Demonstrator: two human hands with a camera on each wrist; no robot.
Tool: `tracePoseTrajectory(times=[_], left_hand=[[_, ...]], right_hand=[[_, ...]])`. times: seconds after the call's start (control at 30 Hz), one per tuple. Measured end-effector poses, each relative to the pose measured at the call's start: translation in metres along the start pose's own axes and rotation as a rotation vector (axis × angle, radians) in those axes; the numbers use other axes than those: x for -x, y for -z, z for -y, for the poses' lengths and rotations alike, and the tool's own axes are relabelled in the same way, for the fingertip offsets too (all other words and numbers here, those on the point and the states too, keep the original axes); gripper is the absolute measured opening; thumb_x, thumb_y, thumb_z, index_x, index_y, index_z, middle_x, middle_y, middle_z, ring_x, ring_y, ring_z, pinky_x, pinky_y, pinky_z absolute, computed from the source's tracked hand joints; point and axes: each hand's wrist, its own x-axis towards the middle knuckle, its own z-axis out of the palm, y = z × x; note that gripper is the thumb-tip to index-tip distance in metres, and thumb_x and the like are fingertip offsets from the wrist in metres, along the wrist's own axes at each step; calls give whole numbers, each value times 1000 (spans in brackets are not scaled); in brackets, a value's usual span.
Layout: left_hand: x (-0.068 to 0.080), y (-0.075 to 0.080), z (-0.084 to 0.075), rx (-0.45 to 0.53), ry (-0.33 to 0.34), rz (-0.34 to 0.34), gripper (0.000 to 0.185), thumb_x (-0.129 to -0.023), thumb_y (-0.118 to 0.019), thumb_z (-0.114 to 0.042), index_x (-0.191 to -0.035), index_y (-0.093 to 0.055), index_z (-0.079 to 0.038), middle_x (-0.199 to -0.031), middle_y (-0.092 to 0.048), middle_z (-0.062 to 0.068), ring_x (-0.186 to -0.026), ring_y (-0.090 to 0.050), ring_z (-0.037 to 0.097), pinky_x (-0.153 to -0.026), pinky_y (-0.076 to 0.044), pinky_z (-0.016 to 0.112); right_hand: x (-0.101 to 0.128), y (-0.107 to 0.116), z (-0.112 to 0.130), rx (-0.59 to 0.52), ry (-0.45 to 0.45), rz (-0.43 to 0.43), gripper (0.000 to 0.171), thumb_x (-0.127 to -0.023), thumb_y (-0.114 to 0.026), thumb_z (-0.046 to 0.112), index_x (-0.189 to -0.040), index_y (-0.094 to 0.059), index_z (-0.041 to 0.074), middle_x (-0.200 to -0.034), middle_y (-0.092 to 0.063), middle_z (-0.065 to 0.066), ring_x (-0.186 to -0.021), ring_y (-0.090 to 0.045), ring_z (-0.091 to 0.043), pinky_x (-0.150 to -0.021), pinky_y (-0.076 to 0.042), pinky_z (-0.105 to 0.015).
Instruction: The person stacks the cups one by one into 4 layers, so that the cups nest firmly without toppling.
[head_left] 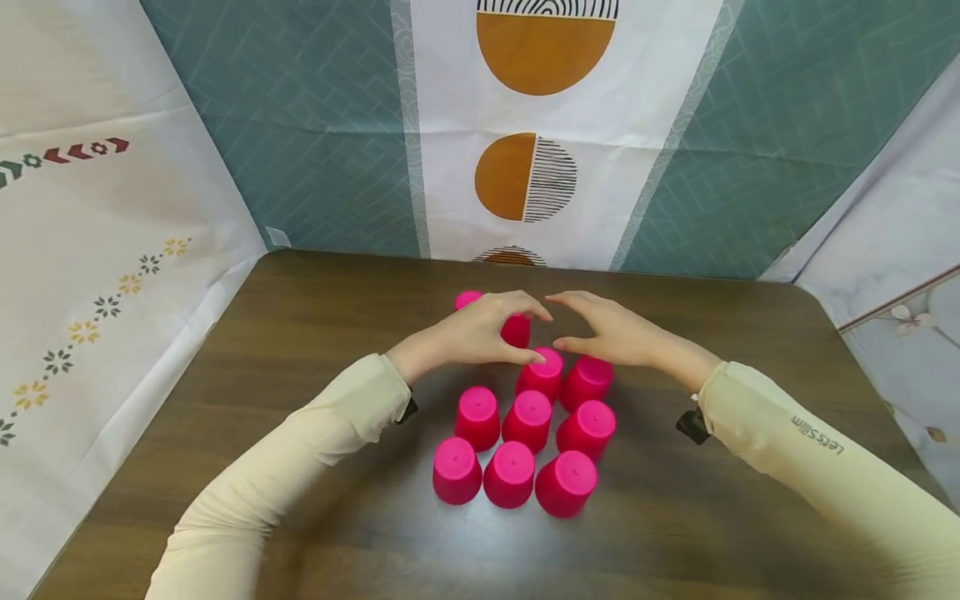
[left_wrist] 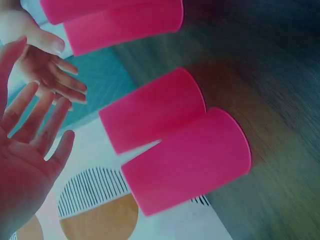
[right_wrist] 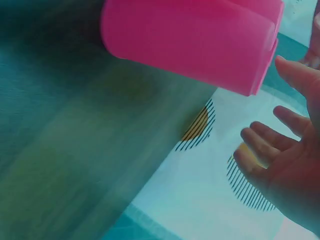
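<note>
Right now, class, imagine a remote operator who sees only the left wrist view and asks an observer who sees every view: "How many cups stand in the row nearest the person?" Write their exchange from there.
Observer: Three pink cups make up that row.
Operator: Any writing in sight?
Observer: Yes, dark lettering runs along the right sleeve.
Operator: Does anything block the head view of the cups?
Observer: The left hand partly hides the two farthest cups there.

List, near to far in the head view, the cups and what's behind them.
Front three pink cups, next three cups, pair of cups, two cups partly hidden by the left hand, table's far edge, hanging cloth.
</note>
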Motion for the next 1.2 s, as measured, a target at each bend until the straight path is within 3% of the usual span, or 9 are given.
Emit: tracePoseTrajectory(times=[0.27, 0.57, 0.8, 1.0, 1.2], left_hand=[[-20, -6, 1, 2, 29, 270, 53, -75, -77, -32, -121, -59, -12, -118, -61, -2, -104, -56, 13, -87, -49, 30], [-26, -13, -2, -127, 74, 393, 58, -73, -79, -29, -125, -59, -14, -120, -59, -2, -105, -54, 12, -82, -47, 19], [-32, -16, -7, -148, 51, 398, 58, -75, -78, -29, -126, -57, -11, -121, -59, 1, -104, -55, 12, -81, -48, 19], [-39, -4, -10, -157, 38, 311, 52, -72, -80, -29, -116, -58, -11, -109, -60, 0, -97, -55, 13, -77, -49, 20], [-52, 2, -4, -158, 47, 242, 49, -75, -78, -26, -115, -54, -11, -108, -60, 2, -96, -56, 13, -78, -50, 21]], right_hand=[[46, -11, -10, -123, -45, -49, 61, -86, -67, 31, -138, -43, 11, -136, -48, -11, -120, -50, -31, -93, -44, -52], [65, -25, -9, -127, -18, -93, 65, -77, -76, 31, -134, -49, 13, -125, -56, -3, -112, -55, -22, -86, -51, -45], [68, -31, -14, -116, 51, -113, 60, -74, -79, 18, -128, -54, 8, -120, -59, -5, -106, -59, -21, -81, -53, -41], [68, -37, -17, -128, 68, -145, 58, -73, -79, 13, -125, -54, 5, -110, -61, -4, -93, -61, -17, -75, -55, -37], [69, -37, -15, -109, 37, -162, 57, -71, -81, 13, -121, -55, 4, -106, -61, -6, -86, -60, -15, -70, -56, -35]])
